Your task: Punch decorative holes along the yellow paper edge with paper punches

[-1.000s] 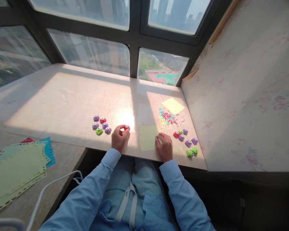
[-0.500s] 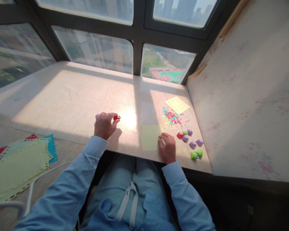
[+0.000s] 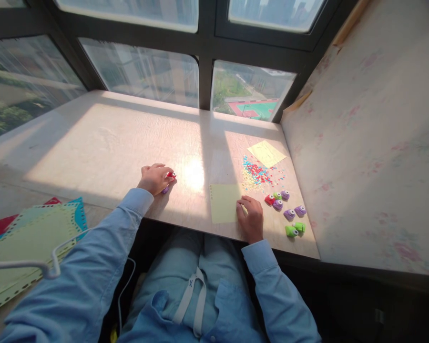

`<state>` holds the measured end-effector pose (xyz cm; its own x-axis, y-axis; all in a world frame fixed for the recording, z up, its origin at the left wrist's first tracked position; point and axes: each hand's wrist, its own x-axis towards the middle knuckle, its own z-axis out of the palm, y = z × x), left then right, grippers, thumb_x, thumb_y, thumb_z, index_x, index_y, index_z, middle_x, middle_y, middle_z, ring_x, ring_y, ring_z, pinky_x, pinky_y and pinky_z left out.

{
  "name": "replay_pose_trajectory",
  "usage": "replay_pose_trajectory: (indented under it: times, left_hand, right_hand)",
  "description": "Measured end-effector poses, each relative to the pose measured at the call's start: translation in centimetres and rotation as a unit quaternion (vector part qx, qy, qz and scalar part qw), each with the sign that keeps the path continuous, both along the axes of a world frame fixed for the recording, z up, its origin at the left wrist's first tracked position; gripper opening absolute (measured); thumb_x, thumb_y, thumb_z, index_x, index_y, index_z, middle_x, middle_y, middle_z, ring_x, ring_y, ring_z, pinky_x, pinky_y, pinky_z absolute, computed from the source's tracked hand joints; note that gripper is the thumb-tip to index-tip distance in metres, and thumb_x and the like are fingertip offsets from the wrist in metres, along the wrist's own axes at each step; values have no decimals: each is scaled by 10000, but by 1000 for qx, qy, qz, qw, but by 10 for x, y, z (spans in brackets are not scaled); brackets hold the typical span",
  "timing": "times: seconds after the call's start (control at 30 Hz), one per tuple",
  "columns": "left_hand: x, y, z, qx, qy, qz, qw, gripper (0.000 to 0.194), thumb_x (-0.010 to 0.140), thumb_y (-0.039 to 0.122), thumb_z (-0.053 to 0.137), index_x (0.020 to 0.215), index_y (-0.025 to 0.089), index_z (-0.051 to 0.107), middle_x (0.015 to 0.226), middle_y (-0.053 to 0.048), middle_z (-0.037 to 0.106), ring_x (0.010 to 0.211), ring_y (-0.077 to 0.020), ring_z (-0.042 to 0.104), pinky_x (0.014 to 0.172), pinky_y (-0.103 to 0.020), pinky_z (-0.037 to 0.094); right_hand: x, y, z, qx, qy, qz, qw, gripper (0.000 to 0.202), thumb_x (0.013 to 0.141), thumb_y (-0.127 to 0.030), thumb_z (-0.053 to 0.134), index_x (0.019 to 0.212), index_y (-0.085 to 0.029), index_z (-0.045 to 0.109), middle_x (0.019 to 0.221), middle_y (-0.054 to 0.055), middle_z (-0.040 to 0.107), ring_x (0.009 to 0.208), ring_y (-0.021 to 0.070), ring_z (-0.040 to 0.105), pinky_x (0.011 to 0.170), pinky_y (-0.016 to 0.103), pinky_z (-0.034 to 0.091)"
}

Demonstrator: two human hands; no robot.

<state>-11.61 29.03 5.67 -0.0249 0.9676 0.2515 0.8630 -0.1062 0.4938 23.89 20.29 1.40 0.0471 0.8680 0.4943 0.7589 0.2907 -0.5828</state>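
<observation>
My left hand (image 3: 156,178) is over the table, its thumb and fingers closed on a small red hole punch (image 3: 171,175) with a white eye. Just below its fingers shows part of a purple hole punch (image 3: 165,190); whether the hand touches it I cannot tell. My right hand (image 3: 250,216) rests at the right edge of a pale yellow sheet of paper (image 3: 223,205), fingers curled over that edge. Small holes run down the sheet's upper left side. Right of this hand stand several eyed punches: a red one (image 3: 270,199), purple ones (image 3: 289,215) and green ones (image 3: 291,231).
Red, blue and yellow paper dots (image 3: 257,172) lie scattered near a yellow paper piece (image 3: 267,153). Punched coloured sheets (image 3: 39,238) are piled at the left, with a white cable (image 3: 55,259) above them. Windows and a papered wall (image 3: 372,143) border the table.
My left hand has turned and shifted slightly left with the red punch. A purple punch now shows below its fingers; purple bits left of the hand are out of sight. My right hand stays put.
</observation>
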Motion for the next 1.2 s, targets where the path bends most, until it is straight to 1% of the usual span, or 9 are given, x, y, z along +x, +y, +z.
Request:
replay_pose_trajectory:
  times: [0.17, 0.43, 0.57, 0.67, 0.77, 0.87, 0.97, 1.1, 1.2]
  left_hand:
    - [1, -5, 8, -10, 70, 5, 997, 73, 776, 231, 729, 818, 197, 681, 1151, -101, 691, 1288, -359, 462, 1060, -565, 237]
    - [6, -10, 10, -6, 126, 19, 992, 117, 846, 243, 651, 829, 133, 687, 1096, -111, 688, 1311, -372, 437, 1046, -554, 232]
    - [11, -9, 16, 25, 120, 40, 992, 106, 782, 263, 702, 848, 181, 685, 1159, -126, 701, 1316, -394, 459, 1047, -586, 262]
    - [29, -14, 26, 59, 104, 24, 993, 150, 776, 250, 686, 921, 211, 695, 1203, -141, 697, 1317, -398, 483, 1042, -608, 297]
    - [66, -29, 33, 69, 79, -16, 994, 199, 851, 267, 613, 1019, 206, 699, 1265, -150, 672, 1350, -379, 481, 1045, -583, 342]
    - [112, -50, 24, 43, 40, -84, 995, 292, 886, 281, 590, 1161, 226, 668, 1329, -132, 643, 1364, -342, 484, 1063, -550, 368]
    - [147, -65, 3, 3, 2, -125, 992, 348, 912, 341, 580, 1232, 215, 626, 1332, -139, 640, 1331, -316, 521, 1042, -505, 419]
    - [161, -72, -23, -5, 18, -158, 987, 365, 918, 370, 597, 1235, 189, 613, 1390, -164, 604, 1363, -321, 501, 1061, -510, 406]
    - [158, -73, -31, 18, 38, -171, 984, 338, 929, 374, 590, 1210, 189, 625, 1422, -163, 583, 1384, -322, 482, 1083, -513, 383]
  right_hand:
    - [0, 1, 0, 9, 3, -4, 1000, 183, 903, -210, 544, 878, -197, 724, 1031, 117, 715, 992, 269, 613, 906, 432, 469]
    - [1, 3, -1, 17, -1, -2, 1000, 193, 902, -210, 535, 872, -193, 724, 1017, 116, 720, 973, 266, 619, 892, 426, 471]
    - [1, 4, -3, 15, -2, -4, 1000, 188, 895, -209, 540, 871, -197, 725, 1013, 113, 723, 971, 268, 621, 896, 432, 472]
    - [1, 5, -4, 17, 5, -8, 1000, 186, 888, -208, 544, 869, -198, 728, 1008, 113, 725, 969, 269, 627, 900, 437, 477]
    - [2, 7, -4, 13, 17, -10, 1000, 192, 888, -210, 540, 872, -200, 731, 1008, 113, 730, 970, 267, 633, 903, 436, 486]
    - [2, 8, -3, 2, 30, -15, 999, 194, 887, -218, 537, 869, -206, 730, 1013, 109, 734, 972, 262, 642, 922, 442, 490]
    - [2, 8, 0, 4, 64, -17, 998, 190, 888, -243, 541, 866, -206, 726, 996, 104, 743, 969, 260, 658, 925, 442, 504]
    - [3, 7, 3, -5, 127, -36, 991, 200, 897, -290, 546, 887, -200, 724, 956, 99, 751, 942, 252, 679, 881, 414, 539]
    - [4, 6, 4, -20, 148, -44, 988, 206, 893, -314, 552, 888, -203, 726, 957, 97, 754, 939, 247, 685, 873, 403, 549]
